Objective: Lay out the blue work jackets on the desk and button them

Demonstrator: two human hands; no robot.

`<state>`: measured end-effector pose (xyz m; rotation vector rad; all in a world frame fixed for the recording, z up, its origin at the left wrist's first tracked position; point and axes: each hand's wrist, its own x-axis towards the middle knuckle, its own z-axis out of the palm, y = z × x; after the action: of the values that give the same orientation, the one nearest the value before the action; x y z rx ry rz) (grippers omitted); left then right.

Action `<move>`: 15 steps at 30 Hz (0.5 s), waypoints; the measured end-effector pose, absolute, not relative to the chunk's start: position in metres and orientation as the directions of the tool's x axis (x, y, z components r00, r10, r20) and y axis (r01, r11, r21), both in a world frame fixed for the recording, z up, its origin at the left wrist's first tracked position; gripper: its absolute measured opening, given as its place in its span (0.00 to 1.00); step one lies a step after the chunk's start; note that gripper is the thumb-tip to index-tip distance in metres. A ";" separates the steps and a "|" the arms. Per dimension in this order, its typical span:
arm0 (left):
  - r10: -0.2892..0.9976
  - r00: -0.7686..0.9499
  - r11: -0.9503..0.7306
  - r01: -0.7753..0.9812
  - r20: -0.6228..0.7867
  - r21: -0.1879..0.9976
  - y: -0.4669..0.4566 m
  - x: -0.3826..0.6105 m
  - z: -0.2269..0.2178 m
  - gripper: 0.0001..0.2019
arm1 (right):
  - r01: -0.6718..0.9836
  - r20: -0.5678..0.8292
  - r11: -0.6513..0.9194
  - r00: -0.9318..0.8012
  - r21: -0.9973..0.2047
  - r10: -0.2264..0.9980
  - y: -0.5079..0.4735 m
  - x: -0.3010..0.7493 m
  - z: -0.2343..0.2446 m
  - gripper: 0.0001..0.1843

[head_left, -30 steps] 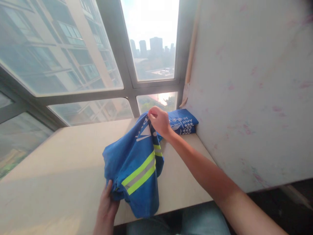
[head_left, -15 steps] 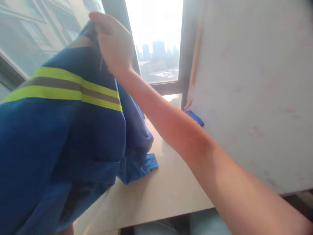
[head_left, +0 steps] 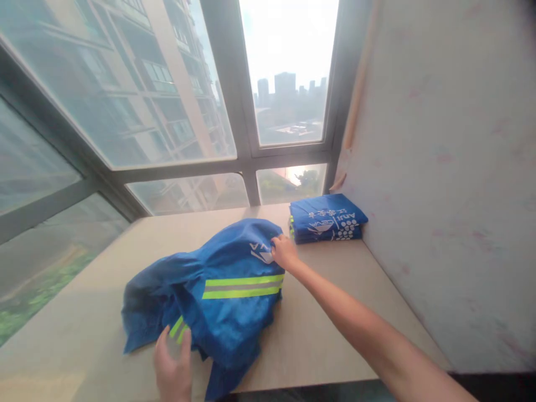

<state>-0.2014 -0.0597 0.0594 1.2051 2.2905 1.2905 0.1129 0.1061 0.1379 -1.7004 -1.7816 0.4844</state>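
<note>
In the head view, a blue garment is seen crumpled on the tabletop in the lower centre of the frame. Its far right edge, beside a white logo, is pinched by the closed fingers of the right hand, while its near hem is met by the left hand, whose fingers are hidden under the cloth, so their grip cannot be told. The garment is crossed by yellow-and-grey reflective bands, and a folded blue stack is seen just beyond it to the right.
</note>
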 end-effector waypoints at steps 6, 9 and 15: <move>0.939 -0.272 0.143 0.866 0.212 0.480 -0.033 -0.130 0.069 0.48 | 0.745 0.010 0.008 -0.001 -0.667 1.000 0.063 0.119 0.045 0.16; 0.969 -0.230 0.180 0.907 0.089 0.381 -0.025 -0.122 0.073 0.39 | 0.679 0.006 -0.002 0.010 -0.734 1.000 0.064 0.127 0.032 0.18; 0.925 -0.366 0.364 0.767 -0.105 0.529 -0.034 -0.148 0.103 0.18 | 0.359 0.076 0.031 0.111 -0.933 0.991 0.085 0.175 0.057 0.25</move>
<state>-0.1479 -0.0340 0.1029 1.4769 2.2447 0.5595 0.1748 0.0851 0.0572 -1.4835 -1.3977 0.8809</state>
